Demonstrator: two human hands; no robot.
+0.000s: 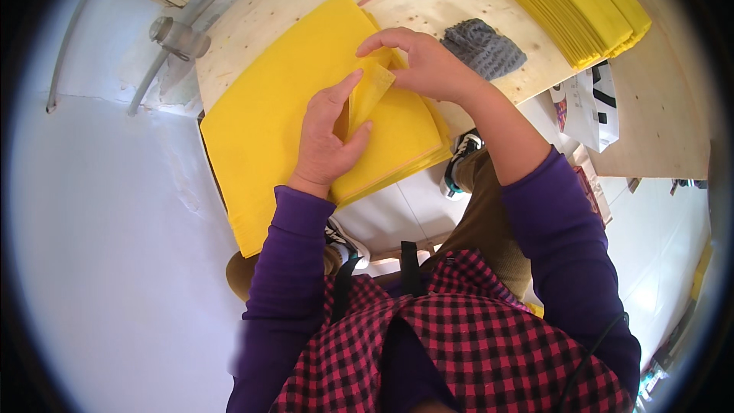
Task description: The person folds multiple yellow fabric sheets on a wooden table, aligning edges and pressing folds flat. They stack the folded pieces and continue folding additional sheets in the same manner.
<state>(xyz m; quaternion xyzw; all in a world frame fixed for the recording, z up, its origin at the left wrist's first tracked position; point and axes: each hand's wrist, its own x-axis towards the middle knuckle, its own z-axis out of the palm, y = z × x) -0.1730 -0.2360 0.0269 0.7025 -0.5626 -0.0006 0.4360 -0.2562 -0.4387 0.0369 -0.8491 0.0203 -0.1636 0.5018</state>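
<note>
A broad stack of yellow fabric sheets (283, 99) lies before me, its layered edges showing at the lower right. From the top sheet a small thin flap (372, 93) is raised between my hands. My left hand (325, 134) rests on the stack to the left of the flap, thumb and index finger spread apart alongside it. On the other side, my right hand (428, 65) curls over from the right. Its thumb meets the flap's corner and its index fingertip reaches the upper edge; how firmly it grips is hard to see.
Right of my hands, a crumpled grey cloth (483, 48) lies on the wooden table (298, 0). More folded yellow fabric (566, 4) is piled at the far right. A white printed bag (592, 107) stands below the table edge. Pipes and a valve (180, 37) run along the left wall.
</note>
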